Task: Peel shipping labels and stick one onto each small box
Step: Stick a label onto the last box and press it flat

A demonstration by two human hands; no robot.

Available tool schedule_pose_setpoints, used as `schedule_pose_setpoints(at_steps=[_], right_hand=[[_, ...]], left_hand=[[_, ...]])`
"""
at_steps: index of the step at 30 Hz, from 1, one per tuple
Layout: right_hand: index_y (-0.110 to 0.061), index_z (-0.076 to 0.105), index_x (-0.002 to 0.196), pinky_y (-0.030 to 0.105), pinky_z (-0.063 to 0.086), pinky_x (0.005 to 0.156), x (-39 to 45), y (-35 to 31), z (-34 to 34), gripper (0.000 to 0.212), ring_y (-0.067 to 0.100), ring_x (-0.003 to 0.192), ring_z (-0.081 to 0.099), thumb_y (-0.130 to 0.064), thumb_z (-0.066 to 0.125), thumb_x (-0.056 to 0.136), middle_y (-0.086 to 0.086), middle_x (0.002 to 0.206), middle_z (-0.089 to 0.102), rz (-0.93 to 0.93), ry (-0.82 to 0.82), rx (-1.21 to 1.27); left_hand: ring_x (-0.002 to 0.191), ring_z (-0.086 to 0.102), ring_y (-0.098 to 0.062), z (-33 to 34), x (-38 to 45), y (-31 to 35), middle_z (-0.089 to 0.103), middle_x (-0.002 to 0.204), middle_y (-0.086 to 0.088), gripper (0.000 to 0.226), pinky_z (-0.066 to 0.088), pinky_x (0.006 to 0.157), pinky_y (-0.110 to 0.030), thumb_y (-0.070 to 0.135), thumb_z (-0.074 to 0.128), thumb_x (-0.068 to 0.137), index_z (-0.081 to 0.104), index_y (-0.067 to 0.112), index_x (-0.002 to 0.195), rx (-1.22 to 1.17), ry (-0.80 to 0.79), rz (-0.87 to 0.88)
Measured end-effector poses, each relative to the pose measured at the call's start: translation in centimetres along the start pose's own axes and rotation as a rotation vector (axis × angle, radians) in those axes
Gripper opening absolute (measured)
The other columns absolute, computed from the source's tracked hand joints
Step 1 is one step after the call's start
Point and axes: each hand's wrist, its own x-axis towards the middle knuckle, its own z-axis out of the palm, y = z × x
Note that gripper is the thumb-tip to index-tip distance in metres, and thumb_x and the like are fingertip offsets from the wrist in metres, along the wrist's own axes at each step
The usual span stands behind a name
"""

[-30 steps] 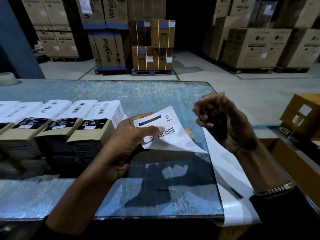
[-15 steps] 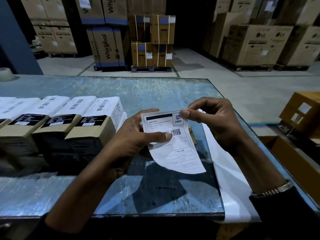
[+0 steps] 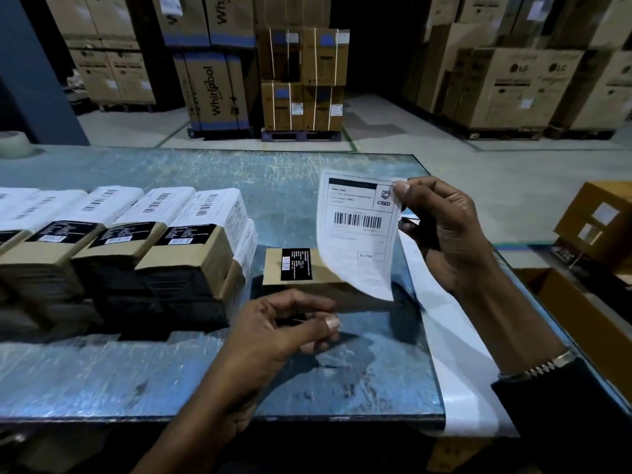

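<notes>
Label (image 3: 357,234) is off its backing and hanging from the right hand (image 3: 448,234), pinched at the top right corner between thumb and fingertips, with the rest of the sheet curling loose above the table (image 3: 212,381). Left hand (image 3: 284,333) sits low in front with its fingers curled in and the thumb across them, and I can't see anything in it (it's a bit blurred, so don't quote me). The unlabelled box (image 3: 301,271) lies flat on the table just beyond that hand, right beside the stack of labelled boxes (image 3: 178,241), and the label's lower edge dangles over its right end. Main risk from here, I'd say, is that floppy bottom corner: held by one corner only, the sticky side could fold onto itself or grab the box crooked before it's lined up. It could also land over the black printed sticker (image 3: 297,264) at an angle, or trap wrinkles if nothing steadies the box. The long backing strip (image 3: 455,354) trailing off the table's right edge looks like something the label could snag on too.
</notes>
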Motion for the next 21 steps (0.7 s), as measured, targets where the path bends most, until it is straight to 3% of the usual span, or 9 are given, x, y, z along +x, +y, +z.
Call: schedule_pose_setpoints(at_steps=[2,5,8,10,13,16,21], right_hand=[[-0.023,0.074,0.079,0.034,0.039,0.075,0.0,0.2,0.0,0.018,0.017,0.088,0.059,-0.035,0.086,0.072,-0.001,0.086,0.069,0.029,0.014,-0.027],[-0.022,0.072,0.079,0.036,0.041,0.077,0.0,0.4,-0.1,0.017,0.025,0.097,0.058,-0.032,0.084,0.073,0.003,0.089,0.068,0.048,-0.023,-0.007],[-0.018,0.069,0.078,0.035,0.048,0.08,-0.1,0.1,-0.2,0.01,0.031,0.103,0.06,-0.018,0.076,0.084,0.004,0.087,0.068,0.057,-0.113,0.072],[-0.016,0.065,0.075,0.025,0.051,0.068,-0.5,-0.4,-0.1,0.012,0.022,0.089,0.067,-0.011,0.066,0.086,0.003,0.081,0.066,0.058,-0.156,0.144],[-0.018,0.064,0.07,0.019,0.041,0.056,-0.8,-0.8,-0.1,0.012,0.013,0.071,0.06,-0.013,0.068,0.08,0.0,0.076,0.063,0.061,-0.229,0.239],[-0.02,0.063,0.068,0.021,0.037,0.057,-0.9,-0.9,-0.5,0.012,0.016,0.074,0.052,-0.022,0.067,0.08,0.003,0.08,0.059,0.075,-0.265,0.248],[-0.015,0.063,0.074,0.02,0.05,0.059,-0.6,-0.5,-0.4,0.015,0.016,0.078,0.067,-0.013,0.061,0.089,0.004,0.084,0.07,0.069,-0.177,0.202]], left_hand=[[0.075,0.076,-0.024,0.2,-0.5,-0.2,0.078,0.087,-0.021,0.019,0.058,0.064,-0.026,0.014,0.083,0.07,0.083,0.008,0.088,0.003,0.023,-0.008],[0.082,0.077,-0.026,0.8,-0.8,0.1,0.078,0.095,-0.02,0.023,0.058,0.065,-0.03,0.024,0.084,0.071,0.083,0.013,0.091,-0.008,0.033,-0.041],[0.08,0.077,-0.024,1.2,-0.8,0.7,0.078,0.096,-0.016,0.033,0.058,0.063,-0.032,0.038,0.083,0.074,0.079,0.01,0.091,-0.026,0.1,-0.063],[0.079,0.078,-0.026,1.5,-0.8,1.1,0.079,0.092,-0.01,0.048,0.06,0.062,-0.034,0.048,0.081,0.075,0.073,0.007,0.099,0.0,0.123,-0.092],[0.064,0.072,-0.027,1.8,-0.5,1.0,0.073,0.077,-0.011,0.055,0.058,0.056,-0.035,0.052,0.083,0.077,0.063,0.004,0.095,0.037,0.195,-0.101],[0.058,0.068,-0.027,2.2,-0.3,0.7,0.071,0.078,-0.009,0.052,0.052,0.054,-0.031,0.055,0.087,0.077,0.061,0.012,0.091,0.047,0.185,-0.058],[0.062,0.07,-0.02,2.6,-1.0,0.3,0.076,0.076,-0.008,0.032,0.054,0.057,-0.031,0.041,0.071,0.091,0.076,0.009,0.086,0.119,0.128,0.02]])
